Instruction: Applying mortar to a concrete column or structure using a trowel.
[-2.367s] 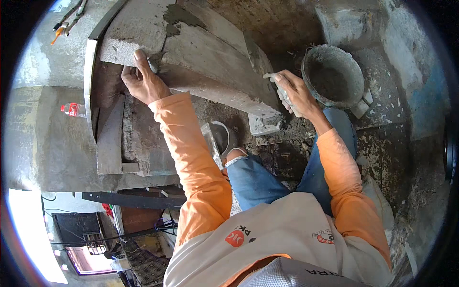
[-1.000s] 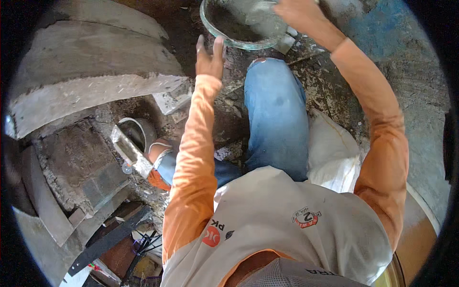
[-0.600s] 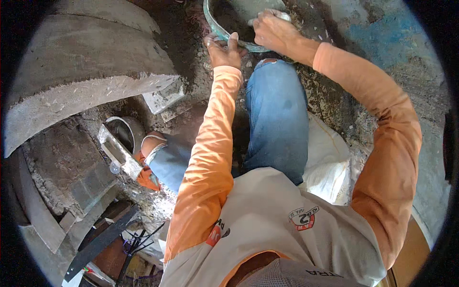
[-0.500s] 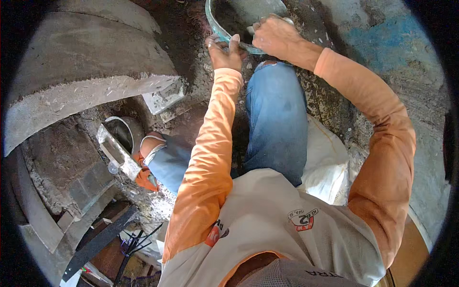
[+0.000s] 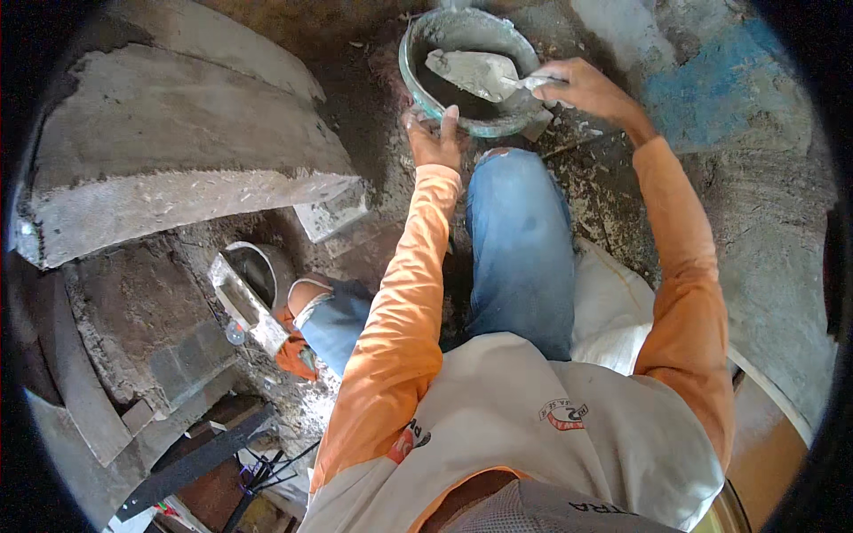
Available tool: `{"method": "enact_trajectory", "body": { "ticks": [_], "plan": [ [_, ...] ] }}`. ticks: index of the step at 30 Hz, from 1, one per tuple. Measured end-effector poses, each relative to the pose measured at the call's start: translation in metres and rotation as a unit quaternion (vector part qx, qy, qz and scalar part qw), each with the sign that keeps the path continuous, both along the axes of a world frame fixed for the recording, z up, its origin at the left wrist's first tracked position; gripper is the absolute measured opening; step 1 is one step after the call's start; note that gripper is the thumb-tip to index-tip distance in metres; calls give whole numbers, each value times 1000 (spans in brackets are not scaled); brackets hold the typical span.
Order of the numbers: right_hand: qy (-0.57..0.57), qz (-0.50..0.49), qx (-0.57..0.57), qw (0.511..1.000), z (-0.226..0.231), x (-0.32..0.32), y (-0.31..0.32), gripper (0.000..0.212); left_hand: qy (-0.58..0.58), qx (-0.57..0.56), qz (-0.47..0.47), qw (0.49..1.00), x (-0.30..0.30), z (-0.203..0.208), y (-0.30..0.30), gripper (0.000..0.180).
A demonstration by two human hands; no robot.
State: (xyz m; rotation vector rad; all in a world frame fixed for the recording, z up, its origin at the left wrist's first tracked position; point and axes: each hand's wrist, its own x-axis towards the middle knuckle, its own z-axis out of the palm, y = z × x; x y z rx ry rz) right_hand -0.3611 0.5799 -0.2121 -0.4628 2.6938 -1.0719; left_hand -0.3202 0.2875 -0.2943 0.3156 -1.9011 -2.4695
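Note:
A round bucket [image 5: 409,67] with a greenish, mortar-smeared rim stands at the top of the view, in front of my bent knee. My left hand [image 5: 435,138] grips its near rim, thumb on top. In my right hand [image 5: 591,91], fingers wrapped round the handle, is a trowel [image 5: 471,73]. Its blade lies over the bucket's mouth and is coated with wet grey mortar. The bottom of the bucket is dark and partly hidden by the blade.
A curved concrete slab [image 5: 195,200] with a rough edge juts in from the left. Below it stands a second bucket [image 5: 283,259] with a rectangular mortar-caked tool [image 5: 242,293] against it. A white sack [image 5: 613,293] lies beside my right leg. Rough wall with blue paint [image 5: 711,84] rises at right.
My right hand has moved right from over the bucket, and the trowel blade now shows above its mouth. My left hand stays on the rim. The whole view has shifted slightly.

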Motion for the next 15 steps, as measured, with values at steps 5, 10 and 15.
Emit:
{"method": "enact_trajectory", "body": {
  "ticks": [5,10,15],
  "plan": [
    [-99,-137,-90,982,31,39,-26,37,23,-98,-15,995,-12,-6,-28,55],
    [-241,-151,-497,820,64,99,-90,45,132,-227,17,965,30,35,-64,64],
    [-303,-131,-691,643,79,128,-171,42,311,-470,142,813,94,155,-114,52]
  ]
}}
